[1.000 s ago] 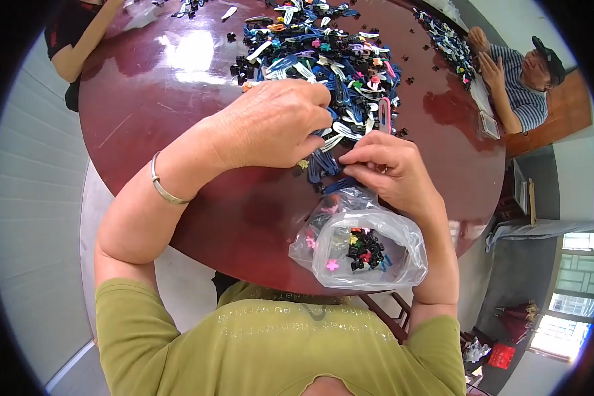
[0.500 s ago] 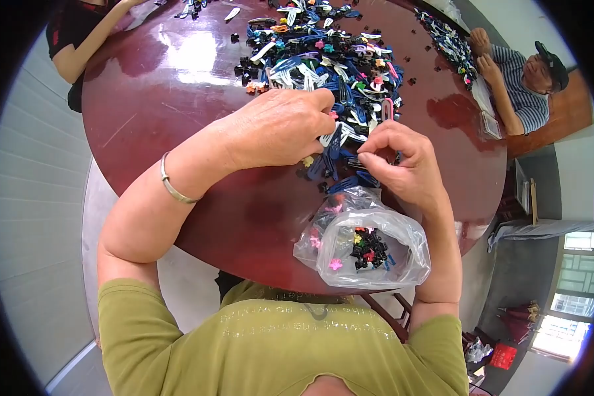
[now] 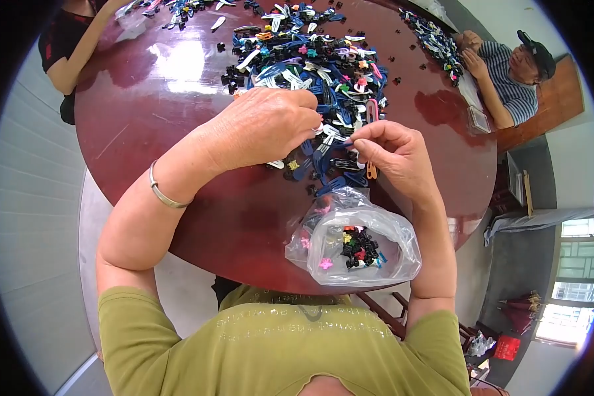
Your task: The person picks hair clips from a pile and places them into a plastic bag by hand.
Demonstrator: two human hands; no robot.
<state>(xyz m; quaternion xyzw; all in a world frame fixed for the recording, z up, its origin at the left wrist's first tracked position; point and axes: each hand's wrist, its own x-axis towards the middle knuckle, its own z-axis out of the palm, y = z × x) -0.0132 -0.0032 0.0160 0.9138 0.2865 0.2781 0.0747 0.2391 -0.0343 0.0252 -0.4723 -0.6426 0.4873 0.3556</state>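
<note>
A heap of hair clips (image 3: 290, 69), mostly blue, white and black with small coloured flower claw clips among them, spreads over the table in front of me. My left hand (image 3: 270, 122) is over the heap's near left side with its fingers curled closed; what they hold, if anything, is hidden. Thumb and forefinger of my right hand (image 3: 399, 155) pinch the end of a dark blue hair clip (image 3: 342, 144) at the heap's near edge. Below it stands an open clear plastic bag (image 3: 402, 264) with black, yellow, red and pink claw clips (image 3: 362, 249) inside.
The round, dark red table (image 3: 145, 132) reaches away from me. A person in a striped shirt (image 3: 508, 72) sits at the right by another clip pile (image 3: 435, 47). At the upper left is another person's arm (image 3: 79, 56) beside more clips (image 3: 178, 12).
The right hand now pinches a blue hair clip, pulled slightly clear of the heap. An orange clip has come into sight beside that hand. The whole view has shifted a little.
</note>
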